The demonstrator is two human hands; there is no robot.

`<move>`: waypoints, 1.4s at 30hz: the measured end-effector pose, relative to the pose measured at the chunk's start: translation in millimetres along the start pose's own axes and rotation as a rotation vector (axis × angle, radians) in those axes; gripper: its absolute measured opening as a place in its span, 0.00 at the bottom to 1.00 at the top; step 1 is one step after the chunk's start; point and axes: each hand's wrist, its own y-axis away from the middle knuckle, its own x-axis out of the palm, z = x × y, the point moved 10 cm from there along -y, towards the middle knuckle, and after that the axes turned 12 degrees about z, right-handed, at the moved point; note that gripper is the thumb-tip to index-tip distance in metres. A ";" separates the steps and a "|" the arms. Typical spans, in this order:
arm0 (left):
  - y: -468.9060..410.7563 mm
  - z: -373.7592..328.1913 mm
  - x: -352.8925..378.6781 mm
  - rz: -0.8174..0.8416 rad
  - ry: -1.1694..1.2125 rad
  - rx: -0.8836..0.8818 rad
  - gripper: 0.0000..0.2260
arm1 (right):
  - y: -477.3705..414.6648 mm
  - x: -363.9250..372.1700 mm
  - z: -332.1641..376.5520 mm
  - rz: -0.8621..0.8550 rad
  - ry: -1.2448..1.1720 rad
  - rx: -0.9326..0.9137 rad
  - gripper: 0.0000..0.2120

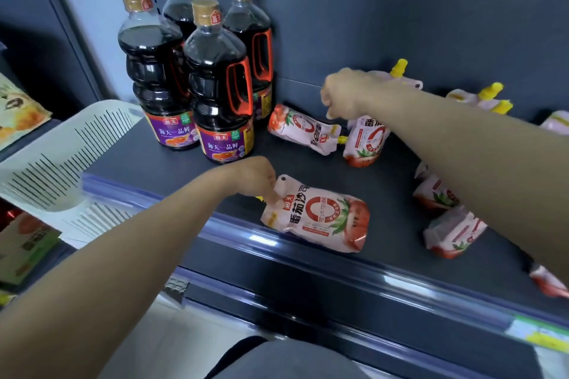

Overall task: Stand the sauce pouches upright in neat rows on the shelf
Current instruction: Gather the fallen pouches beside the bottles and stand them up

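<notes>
A white slotted basket [46, 163] sits at the far left, beside four dark soy sauce bottles [215, 86] standing on the shelf [172, 169]. Just in front of them, the left grip [255, 177] pinches the top corner of a tomato sauce pouch [320, 215] lying flat near the shelf's front edge. Behind it, another pouch [303, 129] lies on its side. The right grip [348, 92] is curled over the top of an upright pouch [366, 140]. Further right, yellow-capped pouches [480, 98] stand against the back wall, and toppled pouches [452, 231] lie partly hidden by the forearm.
</notes>
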 end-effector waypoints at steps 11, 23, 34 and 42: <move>60.1 -14.5 -78.6 -0.317 0.043 0.142 0.11 | -61.0 40.8 20.0 0.230 0.013 0.036 0.05; 104.8 9.2 -97.0 -0.497 -0.041 0.072 0.07 | -78.3 83.9 5.5 0.611 0.071 0.168 0.22; 107.5 -4.7 -97.5 -0.494 -0.061 0.112 0.06 | -82.0 16.1 18.9 0.227 -0.031 -0.017 0.17; 105.8 -32.6 -98.2 -0.487 -0.057 0.187 0.06 | -47.9 -27.7 18.2 0.161 -0.243 -0.065 0.14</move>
